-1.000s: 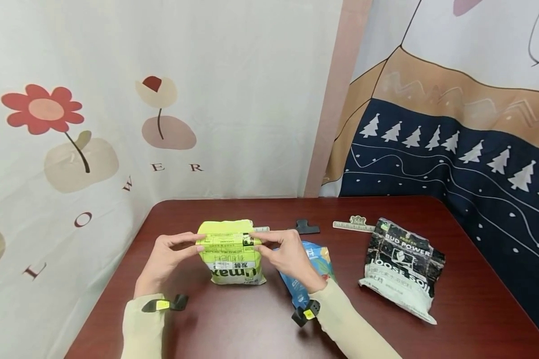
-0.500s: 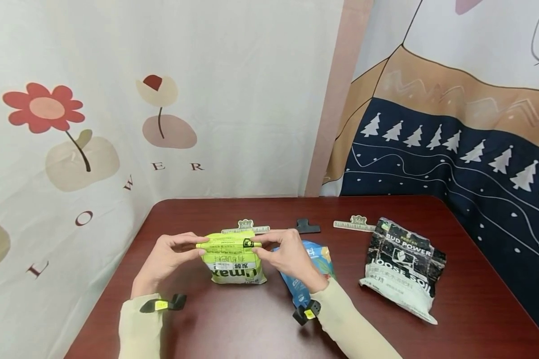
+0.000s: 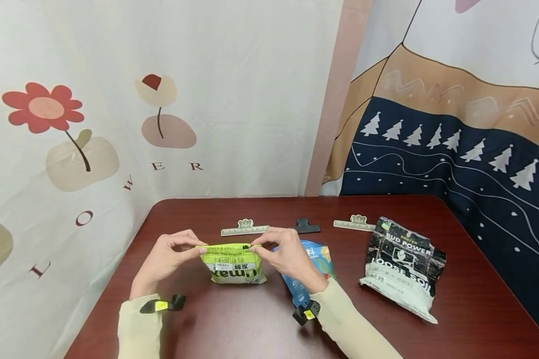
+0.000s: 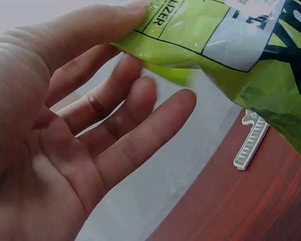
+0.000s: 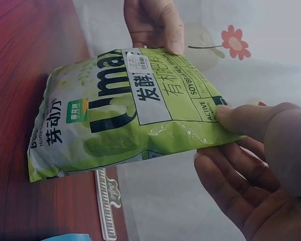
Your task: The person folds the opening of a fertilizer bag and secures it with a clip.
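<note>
A lime-green and white fertilizer bag (image 3: 234, 264) with "Umax" printed on it stands on the table between both hands. My left hand (image 3: 168, 257) pinches the left end of its folded top edge, thumb on the near side and fingers behind. At the opposite end of that edge, my right hand (image 3: 287, 257) pinches it the same way. The left wrist view shows the bag's corner (image 4: 175, 45) under the thumb, the other fingers loosely spread below. In the right wrist view, the bag (image 5: 125, 110) leans out from the table, its top gripped at both corners.
Behind the bag lies a pale ruler clip (image 3: 245, 228), with a black clip (image 3: 307, 226) and another ruler clip (image 3: 354, 223) to its right. A blue bag (image 3: 314, 259) lies partly under the right forearm. Further right rests a black and white soil bag (image 3: 403, 269).
The upper part of the green bag has been folded down toward me, so its top edge is lower. The ruler clip behind it has come into view. Both hands keep their pinch.
</note>
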Tool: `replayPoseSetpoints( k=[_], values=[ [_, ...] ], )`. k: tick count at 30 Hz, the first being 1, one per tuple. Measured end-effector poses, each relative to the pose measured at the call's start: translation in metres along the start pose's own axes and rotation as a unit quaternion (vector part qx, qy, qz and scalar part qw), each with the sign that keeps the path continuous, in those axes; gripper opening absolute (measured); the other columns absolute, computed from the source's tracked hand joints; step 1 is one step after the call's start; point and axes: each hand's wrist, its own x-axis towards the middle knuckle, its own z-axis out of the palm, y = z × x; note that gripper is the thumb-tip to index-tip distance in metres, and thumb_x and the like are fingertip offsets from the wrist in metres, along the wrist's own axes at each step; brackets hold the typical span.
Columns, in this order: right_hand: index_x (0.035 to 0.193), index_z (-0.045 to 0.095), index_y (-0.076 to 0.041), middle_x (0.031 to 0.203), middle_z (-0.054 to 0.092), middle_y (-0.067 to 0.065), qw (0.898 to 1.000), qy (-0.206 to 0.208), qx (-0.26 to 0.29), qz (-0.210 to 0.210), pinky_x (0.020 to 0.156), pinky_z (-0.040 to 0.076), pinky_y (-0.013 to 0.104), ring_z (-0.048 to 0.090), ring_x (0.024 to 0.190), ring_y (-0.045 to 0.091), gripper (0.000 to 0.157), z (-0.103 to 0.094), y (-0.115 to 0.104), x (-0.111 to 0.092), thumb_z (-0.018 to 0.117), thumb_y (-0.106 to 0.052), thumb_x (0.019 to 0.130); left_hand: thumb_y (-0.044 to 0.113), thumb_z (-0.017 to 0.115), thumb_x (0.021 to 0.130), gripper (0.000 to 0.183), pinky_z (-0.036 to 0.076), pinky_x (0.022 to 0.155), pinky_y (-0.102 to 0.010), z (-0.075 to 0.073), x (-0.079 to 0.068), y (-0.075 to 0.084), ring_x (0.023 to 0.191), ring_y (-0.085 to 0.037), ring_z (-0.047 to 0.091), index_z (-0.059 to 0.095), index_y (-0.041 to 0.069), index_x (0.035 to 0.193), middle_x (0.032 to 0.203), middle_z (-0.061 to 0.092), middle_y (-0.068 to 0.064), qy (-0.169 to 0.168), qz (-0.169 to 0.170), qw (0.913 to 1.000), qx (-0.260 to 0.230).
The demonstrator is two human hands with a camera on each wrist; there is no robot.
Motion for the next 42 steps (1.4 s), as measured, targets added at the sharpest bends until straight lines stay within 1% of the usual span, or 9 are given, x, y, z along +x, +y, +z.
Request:
replayPoseSetpoints(
  k=[3,6,10,14,21,27,29,36,42],
  values=[
    [0.088,0.074,-0.023,0.084,0.062,-0.015,1.0,-0.005,-0.011,-0.004,0.062,0.052,0.02,0.058,0.07,-0.002,0.006,-0.001,0.0,0.0,0.069,-0.025,0.086,0.009,0.075,0.078,0.015,0.055,0.064,-0.029,0.001,0.0,0.002,0.081,-0.016,0.061,0.074,0.007,0.093,0.088,0.06,-0.01,0.001,0.011,0.9999,-0.008],
    [0.088,0.073,-0.023,0.09,0.064,-0.014,1.0,-0.016,-0.008,-0.003,0.064,0.052,0.021,0.059,0.073,-0.003,0.006,-0.001,0.0,0.0,0.068,-0.025,0.087,0.01,0.074,0.08,0.013,0.055,0.067,-0.029,0.001,0.001,0.003,0.086,-0.019,0.063,0.074,0.008,0.093,0.097,0.063,-0.01,-0.011,0.013,0.9998,-0.007],
    [0.09,0.072,-0.021,0.087,0.068,-0.012,0.999,-0.031,0.008,0.0,0.063,0.052,0.02,0.06,0.073,-0.004,0.007,0.0,-0.001,-0.002,0.065,-0.023,0.089,0.013,0.072,0.082,0.015,0.055,0.07,-0.033,0.002,0.002,0.004,0.089,-0.023,0.066,0.073,0.007,0.096,0.1,0.069,-0.01,-0.029,-0.008,0.9993,-0.022],
    [0.092,0.07,-0.019,0.081,0.068,-0.008,0.999,-0.034,0.012,-0.008,0.06,0.052,0.019,0.06,0.069,-0.002,0.007,0.003,-0.003,-0.002,0.063,-0.021,0.091,0.016,0.073,0.082,0.016,0.056,0.069,-0.036,0.003,0.001,0.006,0.085,-0.021,0.068,0.071,0.008,0.096,0.096,0.07,-0.009,-0.026,-0.03,0.999,-0.02],
    [0.101,0.069,-0.021,0.096,0.066,-0.01,0.997,-0.036,-0.056,-0.04,0.063,0.051,0.02,0.057,0.072,-0.002,0.014,0.007,-0.008,-0.003,0.061,-0.018,0.09,0.013,0.071,0.084,0.018,0.056,0.067,-0.036,0.008,0.002,0.021,0.085,-0.023,0.067,0.069,0.01,0.101,0.099,0.067,-0.007,-0.047,-0.012,0.9988,-0.002],
    [0.097,0.068,-0.019,0.092,0.062,-0.009,0.995,-0.032,-0.084,-0.053,0.059,0.046,0.017,0.047,0.058,-0.001,0.011,0.009,-0.01,-0.002,0.063,-0.021,0.088,0.019,0.072,0.083,0.016,0.055,0.066,-0.029,0.022,0.011,0.03,0.088,-0.014,0.064,0.071,0.018,0.099,0.097,0.067,0.0,-0.065,0.019,0.9967,0.045],
    [0.097,0.068,-0.02,0.092,0.061,-0.011,0.994,-0.036,-0.092,-0.054,0.058,0.044,0.015,0.046,0.06,0.0,0.01,0.011,-0.012,0.001,0.063,-0.022,0.087,0.021,0.073,0.083,0.015,0.055,0.066,-0.028,0.026,0.013,0.035,0.086,-0.012,0.064,0.071,0.021,0.098,0.095,0.067,0.003,-0.063,0.017,0.9959,0.062],
    [0.093,0.067,-0.021,0.088,0.057,-0.013,0.984,-0.058,-0.15,-0.078,0.069,0.044,0.014,0.05,0.081,0.002,0.008,0.021,-0.024,0.013,0.063,-0.024,0.087,0.02,0.074,0.082,0.012,0.054,0.067,-0.026,0.04,0.015,0.051,0.076,-0.012,0.065,0.072,0.027,0.09,0.087,0.066,0.01,-0.046,0.021,0.991,0.124],
    [0.09,0.068,-0.022,0.084,0.057,-0.014,0.972,-0.068,-0.198,-0.104,0.062,0.04,0.01,0.047,0.075,0.0,0.006,0.025,-0.029,0.02,0.064,-0.026,0.088,0.012,0.073,0.081,0.018,0.054,0.067,-0.027,0.043,0.014,0.06,0.072,-0.008,0.064,0.071,0.029,0.085,0.083,0.064,0.015,-0.033,0.037,0.9841,0.171]
  ],
)
